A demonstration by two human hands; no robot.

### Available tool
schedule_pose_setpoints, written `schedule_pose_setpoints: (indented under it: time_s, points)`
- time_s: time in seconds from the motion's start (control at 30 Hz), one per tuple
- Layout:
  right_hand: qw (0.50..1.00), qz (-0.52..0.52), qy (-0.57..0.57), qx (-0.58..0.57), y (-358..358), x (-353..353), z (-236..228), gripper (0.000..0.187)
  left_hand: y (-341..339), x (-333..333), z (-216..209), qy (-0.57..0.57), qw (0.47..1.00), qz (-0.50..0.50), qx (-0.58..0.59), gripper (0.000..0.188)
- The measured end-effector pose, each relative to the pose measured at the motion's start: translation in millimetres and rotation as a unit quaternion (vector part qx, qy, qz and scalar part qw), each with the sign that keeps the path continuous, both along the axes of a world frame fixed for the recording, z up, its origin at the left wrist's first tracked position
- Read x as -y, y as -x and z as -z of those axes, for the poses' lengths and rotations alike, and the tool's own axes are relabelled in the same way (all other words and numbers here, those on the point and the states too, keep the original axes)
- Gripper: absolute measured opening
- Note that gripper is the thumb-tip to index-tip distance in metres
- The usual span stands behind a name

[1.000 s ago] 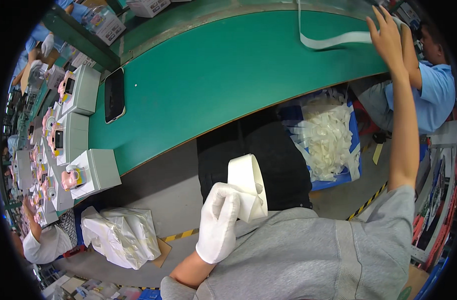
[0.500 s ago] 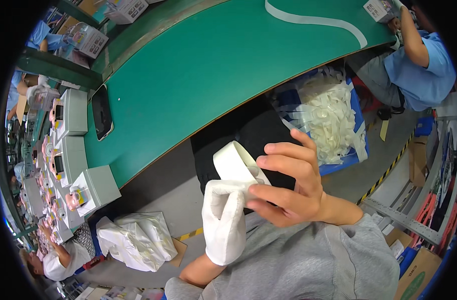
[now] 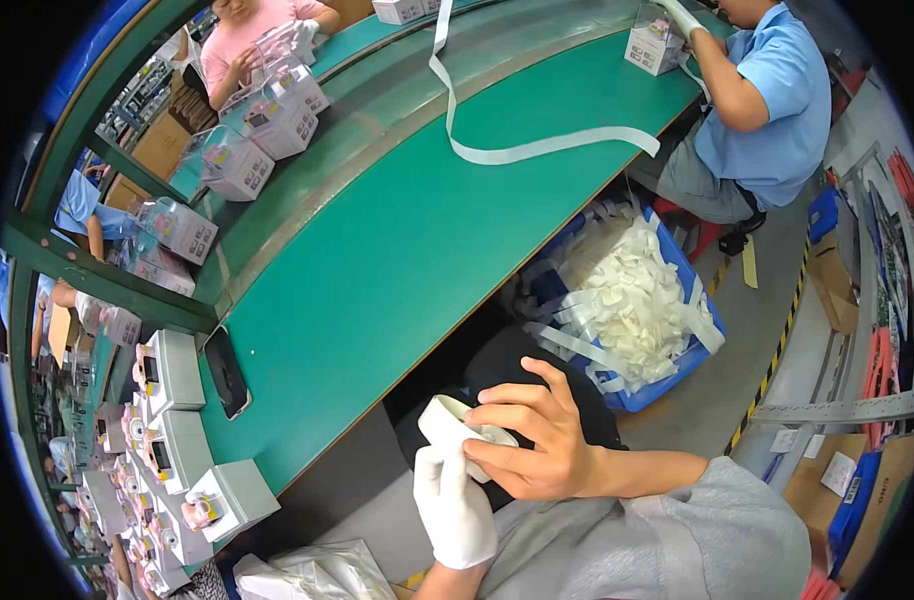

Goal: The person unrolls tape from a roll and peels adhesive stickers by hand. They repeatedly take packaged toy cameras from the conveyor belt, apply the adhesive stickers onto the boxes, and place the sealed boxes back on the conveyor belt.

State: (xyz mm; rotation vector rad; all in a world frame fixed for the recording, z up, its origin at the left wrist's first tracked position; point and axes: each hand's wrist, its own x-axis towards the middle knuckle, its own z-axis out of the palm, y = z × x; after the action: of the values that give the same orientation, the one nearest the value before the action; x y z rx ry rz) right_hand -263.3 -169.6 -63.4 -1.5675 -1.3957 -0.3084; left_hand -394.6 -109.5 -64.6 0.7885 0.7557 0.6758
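My left hand [image 3: 455,512], in a white glove, pinches the lower edge of a white ring-shaped roll of strip [image 3: 440,424]. Bare, my right hand [image 3: 542,440] reaches across from the right side. Its thumb and fingertips are closed on the near side of the same roll, with the index finger raised. The fingers partly hide the roll's inside and right end. Both hands are over my lap, below the near edge of the green table [image 3: 357,290].
A blue bin [image 3: 712,345] heaped with white strips [image 3: 627,285] stands right of my knees. A long white strip [image 3: 537,150] lies across the table. A phone [image 3: 226,372] and grey boxes with pink toys [image 3: 239,497] are left. A co-worker in blue [image 3: 777,110] sits at right.
The view has tilted up, so my hands and the roll appear lower in it. The roll stays in both hands. A person in pink and more boxes have come into view.
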Motion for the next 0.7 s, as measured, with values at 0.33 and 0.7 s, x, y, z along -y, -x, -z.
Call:
schedule_pose_setpoints:
  time_s: [0.33, 0.7]
  points:
    - [0.997, 0.057, -0.003, 0.055, 6.1, -10.0, 9.2, 0.020, -8.0, -3.9, 4.3, 0.023, 0.999, -0.029, 0.032, 0.008]
    - [0.992, 0.026, -0.019, 0.126, -0.6, -13.7, 19.1, 0.019, -8.7, -8.0, 9.0, 0.037, 0.997, -0.028, 0.055, 0.014]
